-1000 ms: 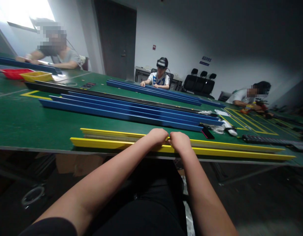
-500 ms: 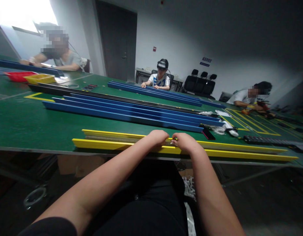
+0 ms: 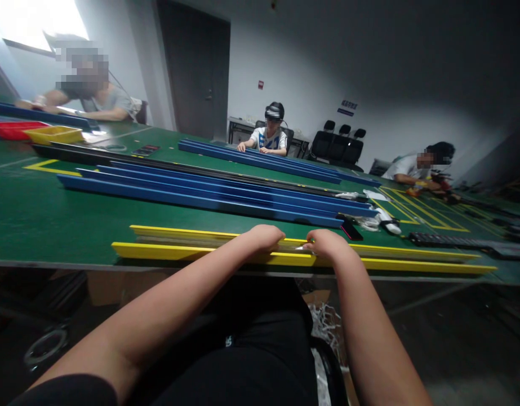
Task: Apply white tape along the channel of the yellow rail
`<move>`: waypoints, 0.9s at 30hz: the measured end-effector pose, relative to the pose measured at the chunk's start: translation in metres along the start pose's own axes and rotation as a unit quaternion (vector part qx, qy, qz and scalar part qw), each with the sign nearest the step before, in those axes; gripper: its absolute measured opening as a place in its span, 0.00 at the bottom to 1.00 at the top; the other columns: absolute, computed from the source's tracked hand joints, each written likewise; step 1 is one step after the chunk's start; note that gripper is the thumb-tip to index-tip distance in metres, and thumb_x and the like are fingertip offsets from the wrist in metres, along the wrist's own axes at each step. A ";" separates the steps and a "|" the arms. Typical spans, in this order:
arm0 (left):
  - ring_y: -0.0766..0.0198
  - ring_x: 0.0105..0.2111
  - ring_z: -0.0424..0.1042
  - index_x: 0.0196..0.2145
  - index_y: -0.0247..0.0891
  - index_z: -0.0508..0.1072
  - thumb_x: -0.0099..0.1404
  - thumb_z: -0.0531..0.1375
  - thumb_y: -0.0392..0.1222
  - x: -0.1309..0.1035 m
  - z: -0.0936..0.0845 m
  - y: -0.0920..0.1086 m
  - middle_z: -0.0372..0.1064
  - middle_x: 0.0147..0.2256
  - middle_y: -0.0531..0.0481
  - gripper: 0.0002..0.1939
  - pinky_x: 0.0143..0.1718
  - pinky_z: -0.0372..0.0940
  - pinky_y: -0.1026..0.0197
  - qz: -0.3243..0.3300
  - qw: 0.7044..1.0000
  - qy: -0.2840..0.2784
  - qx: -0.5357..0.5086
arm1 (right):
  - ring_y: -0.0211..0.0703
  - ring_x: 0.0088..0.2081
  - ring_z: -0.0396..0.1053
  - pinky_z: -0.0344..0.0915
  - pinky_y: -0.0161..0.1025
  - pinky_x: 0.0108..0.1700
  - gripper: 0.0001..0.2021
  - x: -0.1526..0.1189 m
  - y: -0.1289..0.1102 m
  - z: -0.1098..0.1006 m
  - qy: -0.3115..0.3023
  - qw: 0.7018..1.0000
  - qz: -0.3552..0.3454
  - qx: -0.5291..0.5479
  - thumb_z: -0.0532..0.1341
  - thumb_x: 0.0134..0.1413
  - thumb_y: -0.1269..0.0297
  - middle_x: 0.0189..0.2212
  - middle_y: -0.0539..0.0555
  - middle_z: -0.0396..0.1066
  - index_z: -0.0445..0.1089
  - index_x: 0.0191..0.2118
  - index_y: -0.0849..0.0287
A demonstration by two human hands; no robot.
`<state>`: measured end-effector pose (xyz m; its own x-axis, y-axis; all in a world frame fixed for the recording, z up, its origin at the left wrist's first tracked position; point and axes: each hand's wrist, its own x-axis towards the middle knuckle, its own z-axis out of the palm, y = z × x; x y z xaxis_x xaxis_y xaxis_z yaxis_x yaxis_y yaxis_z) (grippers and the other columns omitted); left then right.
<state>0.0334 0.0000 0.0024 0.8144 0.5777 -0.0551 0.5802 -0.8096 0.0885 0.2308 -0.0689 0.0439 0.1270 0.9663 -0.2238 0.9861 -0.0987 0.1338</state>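
Observation:
A long yellow channel [image 3: 179,252] with two raised walls lies along the near edge of the table, a dull strip running down its middle. Over its trough is my left hand [image 3: 266,237], fingers bent down and closed, the tips mostly hidden behind the hand. What it grips, if anything, does not show. A little to the right, my right hand [image 3: 327,243] is pinched closed over the same channel. A small white piece [image 3: 301,248] sticks out at its fingertips; its kind is too small to make out. A gap separates the hands.
Beyond lie several blue channels [image 3: 192,198] and black bars [image 3: 116,158]. A phone [image 3: 351,230], a white bottle-like object [image 3: 389,221] and a black slotted strip [image 3: 445,241] are to the right. Yellow [image 3: 54,135] and red [image 3: 18,131] trays stand far left. Other people sit around the table.
My hands were nearly touching; now they are apart, with a white piece showing at the right fingertips. The whole view has shifted slightly, moving the background left.

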 end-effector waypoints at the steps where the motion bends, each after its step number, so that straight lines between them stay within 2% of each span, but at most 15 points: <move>1: 0.54 0.40 0.75 0.41 0.42 0.75 0.60 0.56 0.44 -0.001 0.000 0.000 0.76 0.40 0.42 0.12 0.38 0.67 0.59 0.003 1.000 0.004 0.002 | 0.46 0.43 0.71 0.62 0.37 0.41 0.17 0.000 0.000 0.001 0.002 1.000 0.002 -0.006 0.61 0.52 0.50 0.42 0.56 0.75 0.75 0.45 0.51; 5: 0.55 0.37 0.75 0.38 0.42 0.74 0.60 0.55 0.43 -0.009 -0.001 -0.007 0.76 0.38 0.43 0.11 0.35 0.66 0.60 0.006 1.000 0.007 0.008 | 0.47 0.41 0.72 0.62 0.38 0.40 0.17 -0.002 -0.005 0.004 0.002 1.000 0.007 -0.014 0.59 0.52 0.47 0.40 0.56 0.76 0.76 0.41 0.52; 10: 0.55 0.35 0.75 0.36 0.41 0.74 0.59 0.56 0.46 -0.030 -0.003 -0.027 0.76 0.37 0.45 0.11 0.32 0.64 0.62 0.005 1.000 -0.001 -0.001 | 0.46 0.42 0.71 0.62 0.37 0.40 0.18 -0.004 -0.024 0.004 0.024 0.999 -0.028 0.000 0.58 0.53 0.46 0.40 0.56 0.76 0.75 0.41 0.51; 15: 0.58 0.35 0.74 0.37 0.42 0.74 0.60 0.56 0.46 -0.054 -0.005 -0.046 0.76 0.37 0.46 0.11 0.34 0.62 0.63 0.000 1.000 -0.015 -0.007 | 0.45 0.42 0.71 0.62 0.37 0.41 0.18 -0.004 -0.044 0.004 0.036 0.999 -0.040 0.007 0.57 0.54 0.45 0.40 0.55 0.75 0.74 0.41 0.51; 20: 0.60 0.35 0.73 0.36 0.42 0.74 0.60 0.55 0.48 -0.073 -0.006 -0.062 0.76 0.37 0.48 0.12 0.33 0.60 0.64 -0.016 1.000 -0.016 -0.015 | 0.46 0.42 0.71 0.63 0.38 0.42 0.19 -0.006 -0.049 0.005 0.046 0.998 -0.046 0.004 0.56 0.56 0.45 0.39 0.56 0.75 0.75 0.41 0.52; 27: 0.58 0.33 0.73 0.36 0.42 0.75 0.58 0.56 0.49 -0.073 -0.002 -0.064 0.76 0.35 0.45 0.12 0.32 0.62 0.62 -0.035 0.999 -0.010 0.004 | 0.49 0.43 0.72 0.64 0.41 0.43 0.15 -0.004 -0.049 0.010 0.052 0.998 -0.028 -0.029 0.58 0.54 0.52 0.41 0.59 0.75 0.75 0.41 0.54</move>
<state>-0.0633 0.0104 0.0031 0.7717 0.6308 -0.0809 0.6358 -0.7682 0.0755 0.1830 -0.0699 0.0288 0.0565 0.9897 -0.1319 0.9830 -0.0320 0.1809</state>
